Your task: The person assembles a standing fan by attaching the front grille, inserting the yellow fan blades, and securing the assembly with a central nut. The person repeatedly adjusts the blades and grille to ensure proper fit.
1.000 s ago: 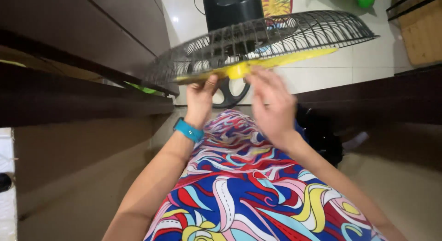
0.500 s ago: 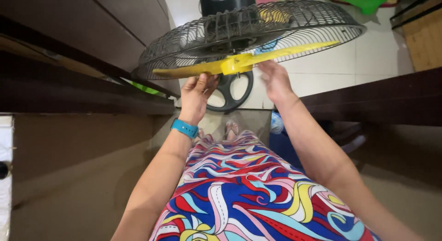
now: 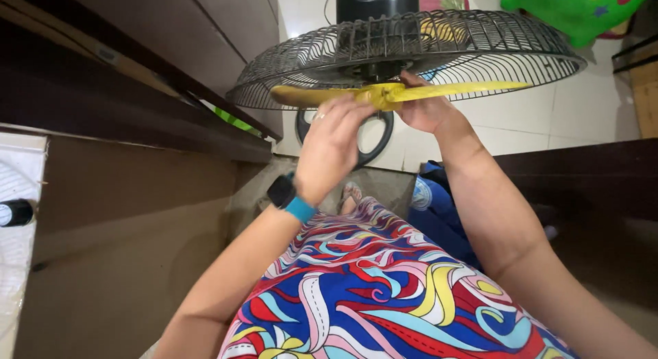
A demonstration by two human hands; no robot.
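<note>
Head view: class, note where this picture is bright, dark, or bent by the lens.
Head view: white floor tiles washed bright; brown cabinets dark in shade; cabinet edges bow from lens distortion; both hands at the yellow fan blade stay fairly sharp.

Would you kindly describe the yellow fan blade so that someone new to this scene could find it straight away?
Start at the round dark wire fan guard at the top of the view, in front of the black motor housing. Just below it lies the yellow fan blade, with the left hand and right hand at its hub. It is the only bright yellow, flat part against the dark wires.
</note>
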